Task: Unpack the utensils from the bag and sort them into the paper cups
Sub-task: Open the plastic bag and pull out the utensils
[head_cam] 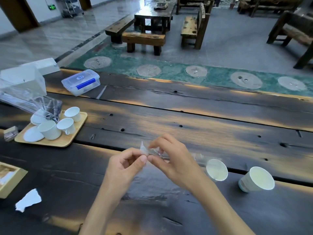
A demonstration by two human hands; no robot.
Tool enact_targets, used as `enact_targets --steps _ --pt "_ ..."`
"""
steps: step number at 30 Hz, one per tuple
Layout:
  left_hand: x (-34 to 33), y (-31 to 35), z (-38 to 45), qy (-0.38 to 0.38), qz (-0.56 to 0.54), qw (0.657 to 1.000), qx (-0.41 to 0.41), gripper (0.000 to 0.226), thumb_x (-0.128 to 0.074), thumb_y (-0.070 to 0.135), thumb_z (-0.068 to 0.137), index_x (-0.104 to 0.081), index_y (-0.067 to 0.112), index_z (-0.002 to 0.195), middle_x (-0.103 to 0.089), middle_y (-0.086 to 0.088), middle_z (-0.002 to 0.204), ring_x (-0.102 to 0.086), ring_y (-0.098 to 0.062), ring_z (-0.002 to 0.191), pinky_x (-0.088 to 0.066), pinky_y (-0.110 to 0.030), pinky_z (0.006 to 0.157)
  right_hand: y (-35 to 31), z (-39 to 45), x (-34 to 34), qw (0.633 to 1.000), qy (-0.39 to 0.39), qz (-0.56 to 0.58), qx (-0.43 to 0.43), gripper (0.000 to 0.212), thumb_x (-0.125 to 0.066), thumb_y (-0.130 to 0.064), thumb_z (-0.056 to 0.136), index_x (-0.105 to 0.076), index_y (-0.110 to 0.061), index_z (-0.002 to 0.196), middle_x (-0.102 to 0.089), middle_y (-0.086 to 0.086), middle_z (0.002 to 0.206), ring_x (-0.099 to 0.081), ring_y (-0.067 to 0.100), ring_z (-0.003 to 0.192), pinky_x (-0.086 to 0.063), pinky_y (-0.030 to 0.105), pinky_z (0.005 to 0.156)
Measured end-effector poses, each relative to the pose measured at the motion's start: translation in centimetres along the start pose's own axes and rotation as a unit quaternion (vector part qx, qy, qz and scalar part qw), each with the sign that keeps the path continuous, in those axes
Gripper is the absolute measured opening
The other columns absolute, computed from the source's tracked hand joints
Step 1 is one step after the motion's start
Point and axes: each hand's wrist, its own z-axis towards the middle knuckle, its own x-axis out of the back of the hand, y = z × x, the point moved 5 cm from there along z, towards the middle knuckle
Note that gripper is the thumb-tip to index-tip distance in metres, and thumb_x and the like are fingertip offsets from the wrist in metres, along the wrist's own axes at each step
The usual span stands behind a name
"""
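Observation:
A small clear plastic bag [199, 157] lies across the dark wooden table [186, 119], its open end lifted between my hands. My left hand [123, 168] pinches the bag's mouth with thumb and forefinger. My right hand [171, 160] pinches the same end from the other side, covering the bag's middle. The bag's far end reaches a paper cup [217, 169] to the right. A second paper cup [258, 178] stands further right. Both cups look empty. What the bag holds is too blurred to make out.
A wooden tray [67, 141] with white cups and saucers sits at the left, with crinkled clear wrap above it. A clear lidded box [81, 82] and a white box [22, 80] stand at the back left. A torn paper scrap [28, 200] and a wooden box [10, 178] lie near left.

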Motion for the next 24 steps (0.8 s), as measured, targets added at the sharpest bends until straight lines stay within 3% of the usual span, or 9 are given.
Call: enact_targets --steps 3,7,13,17,19,24 --pt "-0.2 0.2 -0.3 -0.014 -0.007 1.0 -0.009 0.017 -0.063 0.028 0.088 -0.075 0.015 0.088 -0.069 -0.006 0.074 -0.056 -0.012 0.066 -0.045 -0.03 0.062 -0.3 -0.4 -0.1 1.0 -0.005 -0.001 -0.003 0.021 -0.066 -0.035 0.09 -0.063 -0.02 0.104 -0.053 -0.007 0.105 -0.054 0.008 0.092 -0.049 0.031 0.077" --pt "-0.7 0.2 -0.5 -0.038 0.014 0.999 -0.02 0.016 -0.06 0.024 0.09 -0.074 0.015 0.091 -0.065 -0.004 0.073 -0.055 -0.011 0.067 -0.045 -0.028 0.062 -0.7 -0.8 0.4 0.999 0.029 0.022 -0.003 0.013 -0.064 -0.025 0.093 -0.069 -0.013 0.091 -0.057 -0.004 0.099 -0.058 0.01 0.085 -0.048 0.025 0.072" --pt "-0.6 0.1 -1.0 -0.031 0.034 0.999 -0.02 0.018 -0.063 0.034 0.089 -0.073 0.019 0.087 -0.063 0.008 0.068 -0.055 -0.007 0.066 -0.045 -0.028 0.064 -0.5 -1.1 1.0 0.997 0.064 0.03 -0.023 0.016 -0.057 -0.016 0.097 -0.063 -0.011 0.083 -0.063 0.0 0.09 -0.059 0.014 0.081 -0.048 0.027 0.071" --pt "0.0 0.1 -1.4 -0.031 0.038 0.999 -0.011 0.016 -0.059 0.03 0.09 -0.072 0.022 0.084 -0.06 0.001 0.067 -0.055 -0.01 0.066 -0.045 -0.029 0.063 0.6 -1.2 2.1 0.986 0.103 0.066 -0.111 0.028 -0.05 -0.027 0.098 -0.059 -0.006 0.081 -0.063 0.006 0.072 -0.06 0.015 0.067 -0.049 0.038 0.064" --pt "0.0 0.3 -1.5 -0.037 0.039 0.998 -0.01 0.017 -0.061 0.029 0.09 -0.073 0.018 0.085 -0.063 -0.003 0.07 -0.057 -0.009 0.068 -0.047 -0.025 0.064 0.8 -1.3 2.3 0.98 0.094 0.101 -0.145 0.029 -0.047 -0.03 0.098 -0.058 -0.01 0.081 -0.064 0.005 0.068 -0.062 0.016 0.063 -0.052 0.042 0.064" --pt "-1.4 0.8 -0.6 -0.05 0.019 0.999 -0.002 0.016 -0.067 0.018 0.09 -0.069 0.004 0.081 -0.063 -0.003 0.066 -0.056 -0.009 0.063 -0.046 -0.021 0.059 -0.4 -1.1 1.3 0.983 0.027 0.122 -0.132 0.024 -0.05 -0.035 0.096 -0.053 -0.018 0.079 -0.066 -0.001 0.071 -0.061 0.018 0.056 -0.053 0.043 0.06"
